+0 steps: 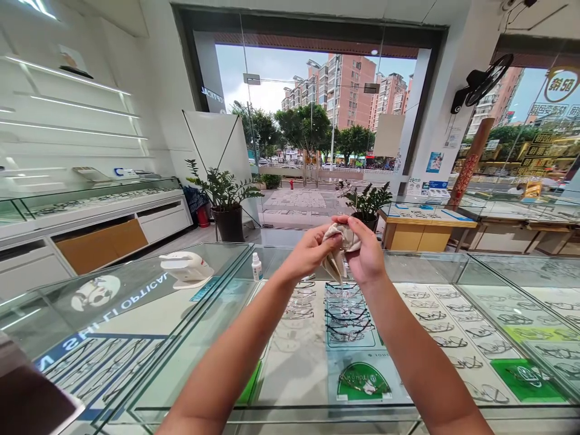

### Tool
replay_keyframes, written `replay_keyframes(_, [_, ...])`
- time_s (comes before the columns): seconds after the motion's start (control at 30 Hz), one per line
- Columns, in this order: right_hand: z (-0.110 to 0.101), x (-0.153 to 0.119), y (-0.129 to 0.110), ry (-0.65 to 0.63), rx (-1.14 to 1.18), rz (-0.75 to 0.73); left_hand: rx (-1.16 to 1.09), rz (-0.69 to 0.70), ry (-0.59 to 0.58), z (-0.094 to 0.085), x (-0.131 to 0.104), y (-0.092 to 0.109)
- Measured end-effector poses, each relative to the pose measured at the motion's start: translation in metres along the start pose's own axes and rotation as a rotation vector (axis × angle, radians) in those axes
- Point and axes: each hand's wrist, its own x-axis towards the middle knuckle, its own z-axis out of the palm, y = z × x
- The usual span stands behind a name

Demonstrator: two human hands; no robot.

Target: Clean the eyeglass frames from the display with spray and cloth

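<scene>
Both of my hands are raised over a glass display case [290,338], close together around a beige cloth [334,264]. My left hand [308,251] pinches the cloth's left side between thumb and fingers. On the right side, my right hand [368,254] has its fingers closed on the same cloth. One corner of the cloth hangs down between the hands. Whether anything is wrapped inside the cloth cannot be made out. Under the glass below lie rows of eyeglasses [347,314].
A small white bottle [257,267] stands on the glass left of my hands, with a white device [185,269] farther left. Beyond the case are two potted plants [229,220] [369,202]. More eyeglasses fill the cases at both sides.
</scene>
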Motion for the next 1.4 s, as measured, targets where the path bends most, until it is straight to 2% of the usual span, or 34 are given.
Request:
replay_keyframes(0.07, [0.003,-0.002,0.003,0.020,-0.006,-0.006,0.015,0.017,0.053,0.005,-0.001,0.000])
replay_keyframes(0.17, [0.011,-0.008,0.008,0.034,0.015,-0.038,0.075,0.106,0.263,0.020,-0.004,-0.005])
replay_keyframes(0.23, [0.014,-0.011,0.008,0.021,0.019,-0.050,0.099,0.138,0.347,0.024,-0.005,-0.006])
replay_keyframes(0.3, [0.013,-0.011,0.004,0.016,-0.002,-0.050,0.077,0.109,0.295,0.019,-0.004,-0.005])
replay_keyframes(0.4, [0.008,-0.007,-0.001,0.043,-0.031,-0.053,0.010,0.005,0.033,0.004,-0.002,-0.002])
replay_keyframes(0.47, [0.007,-0.006,0.000,0.071,-0.029,-0.052,-0.003,-0.010,-0.036,0.000,-0.001,-0.002])
replay_keyframes(0.5, [0.007,-0.006,0.003,0.087,-0.027,-0.054,0.000,0.006,-0.008,0.001,0.000,-0.004])
replay_keyframes(0.63, [0.014,-0.011,0.014,0.109,-0.022,-0.065,0.060,0.101,0.280,0.015,-0.001,-0.016])
replay_keyframes(0.67, [0.015,-0.011,0.015,0.096,-0.027,-0.054,0.074,0.101,0.314,0.016,-0.001,-0.018])
replay_keyframes(0.73, [0.012,-0.009,0.012,0.071,-0.038,-0.036,0.055,0.049,0.279,0.014,0.001,-0.019])
replay_keyframes(0.83, [0.001,-0.002,-0.001,0.094,-0.045,-0.090,-0.033,-0.049,0.180,-0.002,0.005,-0.014])
replay_keyframes(0.97, [-0.013,0.006,-0.022,0.080,-0.094,-0.187,-0.056,-0.022,0.277,-0.024,0.006,0.001])
replay_keyframes(1.1, [-0.019,0.007,-0.034,-0.008,-0.115,-0.184,-0.031,-0.065,0.283,-0.034,0.006,0.011])
replay_keyframes(1.23, [-0.023,0.007,-0.039,-0.120,-0.229,-0.119,0.017,0.057,0.406,-0.040,0.005,0.010])
replay_keyframes(1.4, [-0.028,0.007,-0.047,-0.229,-0.348,-0.068,0.320,0.257,0.405,-0.047,0.001,0.010])
